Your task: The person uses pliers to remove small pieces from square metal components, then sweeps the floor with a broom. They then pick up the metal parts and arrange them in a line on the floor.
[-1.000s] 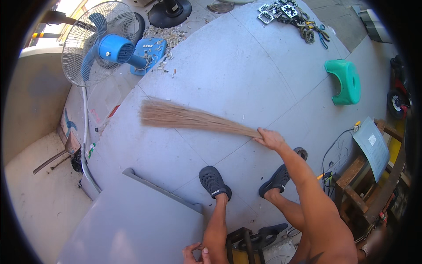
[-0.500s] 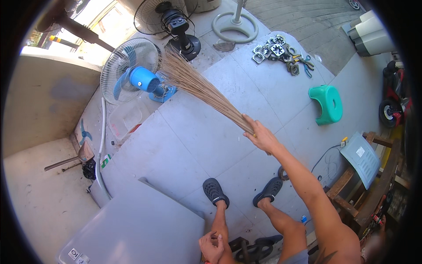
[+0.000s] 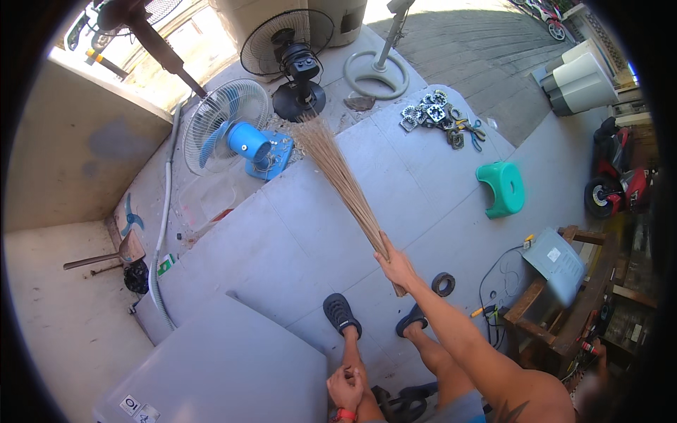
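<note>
A broom of thin tan sticks (image 3: 338,173) slants across the middle of the view, its bristle ends fanned out low beside the blue fan's base. Around its bound lower end my right hand (image 3: 396,268) is closed, and a short stub shows below the fingers. My left hand (image 3: 345,388), a red band at its wrist, hangs by my left shin with the fingers curled in; nothing shows in them. The blue desk fan (image 3: 248,141) with a wire cage stands just left of the bristles. Behind it is a black fan (image 3: 300,70) with a round base.
Metal motor parts (image 3: 430,111) and pliers (image 3: 477,136) lie on the floor at the far right, near a green stool (image 3: 502,189). A grey flat-topped box (image 3: 226,359) fills the near left. On the right are a wooden frame (image 3: 550,303) and a red motorbike (image 3: 620,180). A dustpan (image 3: 127,254) lies left.
My right hand has drawn the broom nearer and to the left, and the broom stands steeper in view. The left hand stays by the shin, its fingers curled tighter. The view has shifted slightly.
</note>
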A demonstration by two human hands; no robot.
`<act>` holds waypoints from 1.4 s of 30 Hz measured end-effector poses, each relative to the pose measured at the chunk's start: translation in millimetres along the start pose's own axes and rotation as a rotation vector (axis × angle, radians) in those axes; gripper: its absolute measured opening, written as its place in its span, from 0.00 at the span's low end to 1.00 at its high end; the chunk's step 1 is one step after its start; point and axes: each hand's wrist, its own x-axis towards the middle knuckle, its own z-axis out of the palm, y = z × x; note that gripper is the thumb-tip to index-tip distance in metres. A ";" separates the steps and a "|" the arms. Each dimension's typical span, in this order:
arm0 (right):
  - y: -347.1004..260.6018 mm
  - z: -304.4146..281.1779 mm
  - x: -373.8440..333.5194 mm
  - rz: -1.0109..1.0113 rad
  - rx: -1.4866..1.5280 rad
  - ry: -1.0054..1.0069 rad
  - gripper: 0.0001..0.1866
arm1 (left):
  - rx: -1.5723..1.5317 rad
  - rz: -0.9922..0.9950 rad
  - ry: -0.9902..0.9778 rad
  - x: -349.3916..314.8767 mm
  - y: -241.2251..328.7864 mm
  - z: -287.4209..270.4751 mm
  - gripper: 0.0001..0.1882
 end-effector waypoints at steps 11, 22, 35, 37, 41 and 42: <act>-100.6 87.5 -45.4 0.688 0.896 -0.088 0.45 | -0.025 -0.060 -0.093 13.3 -13.5 -2.1 0.20; -196.9 103.1 -152.6 1.018 1.398 0.239 0.32 | -0.433 -0.161 -0.267 62.1 -5.0 -39.9 0.22; -208.1 -137.1 -193.2 0.504 1.403 -0.661 0.46 | -0.515 -0.293 -0.038 135.1 56.0 -238.9 0.25; -212.1 -193.6 -198.6 0.481 1.371 -0.613 0.47 | -0.382 -0.078 -0.067 129.0 112.3 -271.0 0.29; -243.7 -263.7 -197.3 0.372 1.024 -0.554 0.46 | -0.059 0.703 -0.114 123.0 249.8 -298.3 0.41; -254.4 -271.0 -191.4 0.319 1.096 -0.537 0.47 | -0.026 0.782 -0.130 126.9 283.7 -293.8 0.42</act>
